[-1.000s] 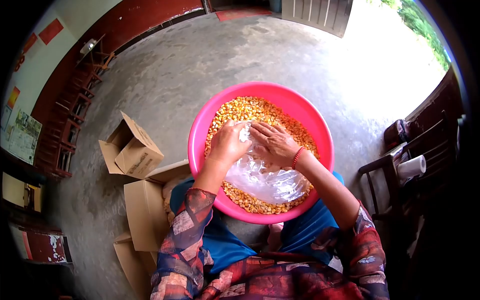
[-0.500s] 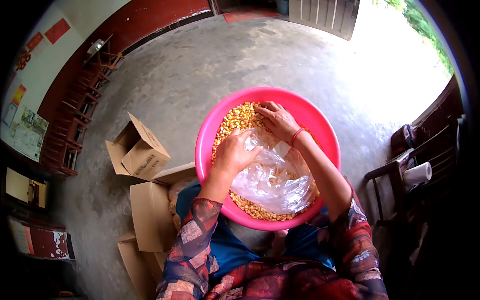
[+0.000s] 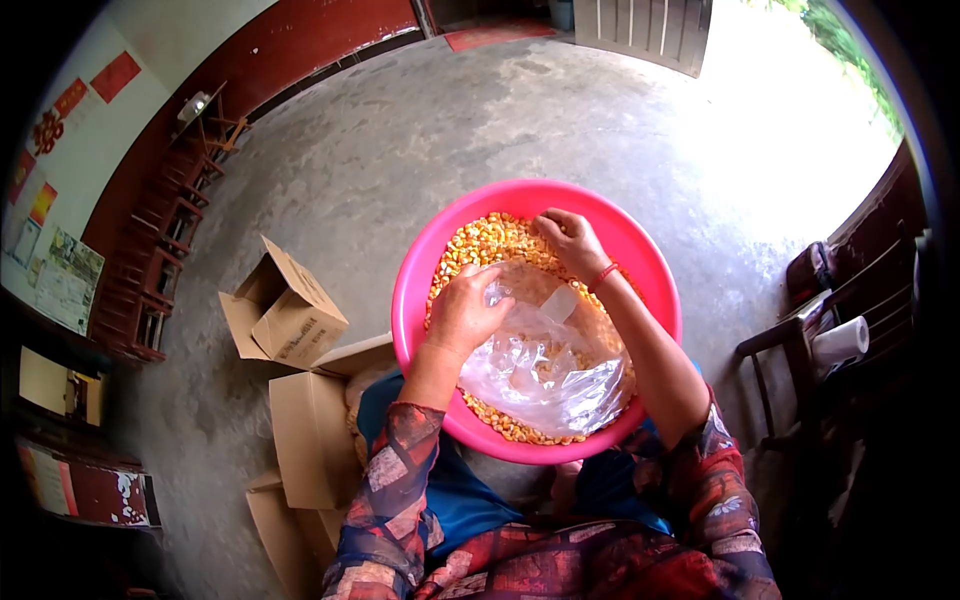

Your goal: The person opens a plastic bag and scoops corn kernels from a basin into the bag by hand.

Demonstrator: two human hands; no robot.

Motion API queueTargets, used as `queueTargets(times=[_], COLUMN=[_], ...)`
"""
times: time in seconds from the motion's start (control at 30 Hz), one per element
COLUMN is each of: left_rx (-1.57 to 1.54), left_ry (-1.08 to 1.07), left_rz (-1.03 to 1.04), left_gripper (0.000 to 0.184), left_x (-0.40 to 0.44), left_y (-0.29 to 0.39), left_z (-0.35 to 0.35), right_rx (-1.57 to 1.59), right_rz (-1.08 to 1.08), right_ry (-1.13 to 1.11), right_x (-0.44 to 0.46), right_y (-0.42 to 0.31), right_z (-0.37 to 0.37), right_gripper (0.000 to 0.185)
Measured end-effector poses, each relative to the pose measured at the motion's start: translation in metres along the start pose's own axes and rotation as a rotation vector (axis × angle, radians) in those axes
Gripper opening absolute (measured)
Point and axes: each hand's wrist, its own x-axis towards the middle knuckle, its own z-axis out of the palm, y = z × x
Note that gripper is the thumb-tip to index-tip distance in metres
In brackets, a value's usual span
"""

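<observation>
A pink basin [image 3: 410, 270] rests at my lap with a layer of yellow corn kernels [image 3: 490, 240] inside. On the kernels lies a clear plastic bag [image 3: 550, 370], its mouth spread toward the far side, with some kernels showing through it. My left hand [image 3: 468, 312] grips the bag's left edge between thumb and fingers. My right hand [image 3: 570, 243], with a red bracelet at the wrist, is at the far right inside of the basin. Its fingers are curled together beside the kernels, and whatever they hold is hidden.
Open cardboard boxes [image 3: 310, 430] stand on the floor left of my legs, one holding a bag. A wooden chair [image 3: 790, 350] with a white paper roll [image 3: 842, 341] is at the right. Wooden chairs [image 3: 165, 270] line the left wall. A door [image 3: 640, 35] stands ajar ahead.
My right hand has drawn its spread fingers together and shifted slightly right, off the kernels toward the basin wall. My left hand stays at the bag's edge. The view has shifted slightly.
</observation>
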Motion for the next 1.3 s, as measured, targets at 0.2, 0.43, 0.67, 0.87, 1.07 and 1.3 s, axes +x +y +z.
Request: queueTargets(times=[0.2,0.43,0.67,0.87,1.07,1.3], left_rx=[0.046,-0.013,-0.171,-0.088,-0.113,-0.097], left_ry=[-0.045,0.043,0.097,0.135,0.166,0.313], left_rz=[-0.003,0.022,-0.027,0.066,0.103,0.058], left_gripper=[0.039,0.044,0.038,0.037,0.033,0.025], left_x=[0.004,0.003,0.007,0.008,0.009,0.008], left_y=[-0.004,-0.006,-0.02,-0.008,-0.004,-0.002], left_z=[0.001,-0.002,0.006,-0.003,-0.008,-0.012], right_rx=[0.527,0.256,0.281,0.449,-0.203,-0.02], right_rz=[0.345,0.09,-0.192,0.138,-0.003,-0.141], right_ry=[-0.486,-0.874,-0.973,-0.417,-0.262,-0.55], right_x=[-0.02,-0.024,-0.026,-0.012,-0.012,-0.01], right_y=[-0.052,-0.037,-0.048,-0.047,-0.024,-0.038], right_z=[0.01,0.031,0.014,-0.01,-0.018,-0.009], right_gripper=[0.023,0.019,0.019,0.016,0.021,0.011])
